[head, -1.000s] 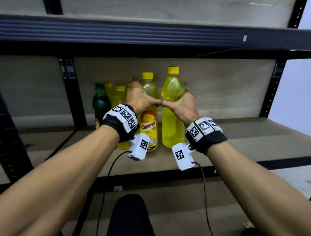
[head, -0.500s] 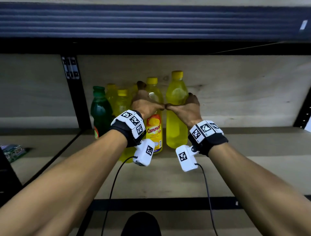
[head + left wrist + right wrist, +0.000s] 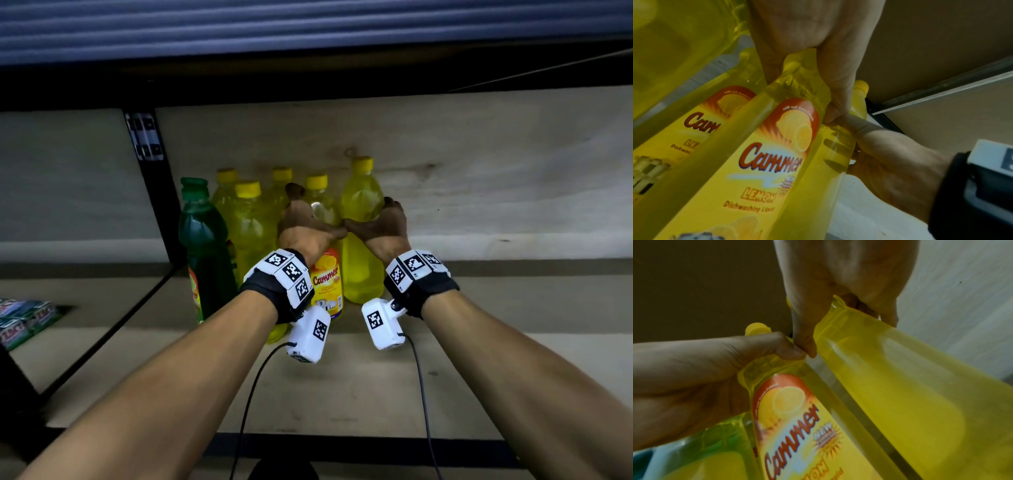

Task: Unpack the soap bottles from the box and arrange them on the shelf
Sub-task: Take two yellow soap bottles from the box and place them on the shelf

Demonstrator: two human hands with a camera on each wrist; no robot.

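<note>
My left hand grips the upper part of a yellow Cammer soap bottle whose label faces me; the same bottle fills the left wrist view. My right hand grips a plain-sided yellow soap bottle just to its right, seen as the bottle in the right wrist view. Both bottles stand upright on the wooden shelf, and my two thumbs touch between them. Several more yellow bottles and one green bottle stand in a cluster on the left.
A black metal upright rises left of the bottles. The shelf above hangs low overhead. Green packets lie on the neighbouring shelf section at far left. Bare shelf board stretches to the right.
Both hands have pushed the two bottles further back on the shelf, toward the back wall and beside the cluster. My view has moved closer and lower.
</note>
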